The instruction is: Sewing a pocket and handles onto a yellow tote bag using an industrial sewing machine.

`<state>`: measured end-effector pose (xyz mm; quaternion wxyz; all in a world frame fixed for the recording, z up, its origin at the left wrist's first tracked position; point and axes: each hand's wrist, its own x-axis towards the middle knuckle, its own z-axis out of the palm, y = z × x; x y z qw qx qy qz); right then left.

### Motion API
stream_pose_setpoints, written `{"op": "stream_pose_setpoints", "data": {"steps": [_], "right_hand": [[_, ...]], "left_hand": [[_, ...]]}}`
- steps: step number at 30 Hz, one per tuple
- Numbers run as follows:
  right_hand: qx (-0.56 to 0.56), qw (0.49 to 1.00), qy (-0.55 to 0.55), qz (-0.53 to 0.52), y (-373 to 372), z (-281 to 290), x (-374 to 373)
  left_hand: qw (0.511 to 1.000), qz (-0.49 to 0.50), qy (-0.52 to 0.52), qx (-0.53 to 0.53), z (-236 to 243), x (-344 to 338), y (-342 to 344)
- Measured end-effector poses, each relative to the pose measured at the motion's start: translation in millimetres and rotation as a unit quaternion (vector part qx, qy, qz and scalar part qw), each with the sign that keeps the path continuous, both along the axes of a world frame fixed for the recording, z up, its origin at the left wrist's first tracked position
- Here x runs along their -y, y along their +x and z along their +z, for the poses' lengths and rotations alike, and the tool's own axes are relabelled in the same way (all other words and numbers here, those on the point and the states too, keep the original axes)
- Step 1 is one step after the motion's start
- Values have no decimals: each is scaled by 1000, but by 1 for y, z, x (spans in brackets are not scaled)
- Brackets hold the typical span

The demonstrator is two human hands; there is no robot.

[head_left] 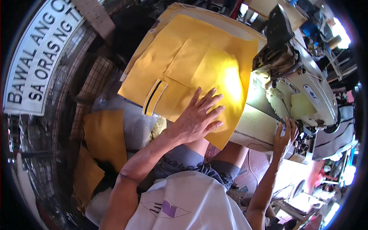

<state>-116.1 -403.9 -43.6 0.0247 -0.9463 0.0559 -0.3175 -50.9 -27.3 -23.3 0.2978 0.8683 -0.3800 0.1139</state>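
Observation:
A large yellow sheet, leather-like (184, 57), lies over the work table beside a sewing machine (312, 82). Stitched onto it are a pocket-like panel and a small tab (155, 97) with a black stripe. My left hand (197, 117) rests palm down on the sheet near its front edge, fingers spread. At the machine's near side is my right hand (285, 134), its fingers bent near a thin dark rod; what they grip is too small to make out. The machine's lamp throws a bright patch on the sheet's right part.
More yellow pieces (105, 134) hang or lie at the left, near a wire grille (90, 86). A white sign (42, 53) with dark lettering stands at the upper left. My lap is just under the table's front edge. Clutter fills the right side.

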Motion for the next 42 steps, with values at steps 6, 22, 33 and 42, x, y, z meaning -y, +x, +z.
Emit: {"op": "stream_pose_setpoints", "data": {"steps": [6,22,33,42], "right_hand": [[-33,979,123,162,12,21,-74],[-65,956,130,256,41,14,-143],[-90,945,70,306,39,16,-136],[-175,881,218,382,42,-2,-86]], "left_hand": [[958,85,-236,-139,-26,-52,-90],[709,197,-532,-419,-65,-51,-81],[595,166,-619,-486,-55,-40,-86],[814,387,-426,-80,-42,-9,-36]]}}
